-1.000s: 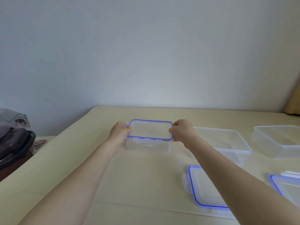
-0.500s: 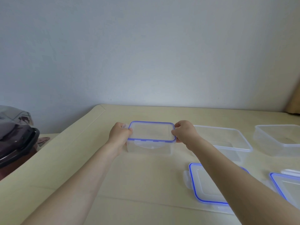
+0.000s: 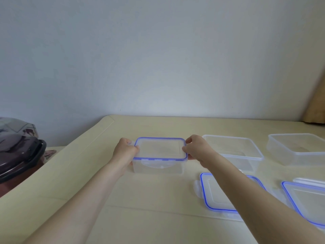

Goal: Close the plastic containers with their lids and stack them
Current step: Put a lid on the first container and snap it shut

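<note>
The lidded container (image 3: pixel 159 159) sits mid-bench (image 3: pixel 149 199), its blue-rimmed lid (image 3: pixel 161 148) seated. The left hand (image 3: pixel 125 152) and right hand (image 3: pixel 197 149) clamp its side latches: the closing step. Next, at three o'clock, an open container (image 3: pixel 233 152) needs the loose lid (image 3: pixel 221 192) at four o'clock.

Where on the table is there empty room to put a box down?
Bare patches: the beige table in front of the lidded clear plastic container, between the forearms, and the strip behind it up to the wall. The right is crowded: two open clear containers and two blue-rimmed lids.
</note>
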Demonstrator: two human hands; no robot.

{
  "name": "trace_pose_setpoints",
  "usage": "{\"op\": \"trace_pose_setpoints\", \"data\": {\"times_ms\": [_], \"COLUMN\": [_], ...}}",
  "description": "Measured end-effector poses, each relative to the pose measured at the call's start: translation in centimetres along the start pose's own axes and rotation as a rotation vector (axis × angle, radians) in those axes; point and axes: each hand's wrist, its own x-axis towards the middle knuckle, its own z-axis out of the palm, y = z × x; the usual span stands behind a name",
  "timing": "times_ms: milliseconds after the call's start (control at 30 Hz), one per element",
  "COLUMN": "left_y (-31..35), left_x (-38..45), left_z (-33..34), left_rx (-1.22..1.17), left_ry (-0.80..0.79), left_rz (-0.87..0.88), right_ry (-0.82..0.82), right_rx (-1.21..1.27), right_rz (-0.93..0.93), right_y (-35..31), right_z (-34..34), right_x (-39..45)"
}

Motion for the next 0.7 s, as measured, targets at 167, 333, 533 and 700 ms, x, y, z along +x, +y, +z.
{"op": "trace_pose_setpoints", "data": {"times_ms": [167, 333, 533, 700], "left_y": [0.6, 1.2, 0.3, -0.4], "left_x": [-1.2, -3.3, -4.8, -5.0], "left_z": [0.1, 2.1, 3.9, 4.2], "left_rx": [0.385, 0.868, 0.997, 1.026], "left_ry": [0.025, 0.099, 0.004, 0.076], "left_rz": [0.122, 0.58, 0.712, 0.715], "right_ry": [0.028, 0.172, 0.269, 0.296], "right_rx": [-0.153, -0.455, -0.604, -0.558], "right_rz": [-0.096, -0.26, -0.25, -0.24], "right_y": [0.4, 0.6, 1.3, 1.5], "right_z": [-0.2, 0.0, 0.6, 1.1], "right_x": [-0.8, -1.2, -1.5, -1.9]}}
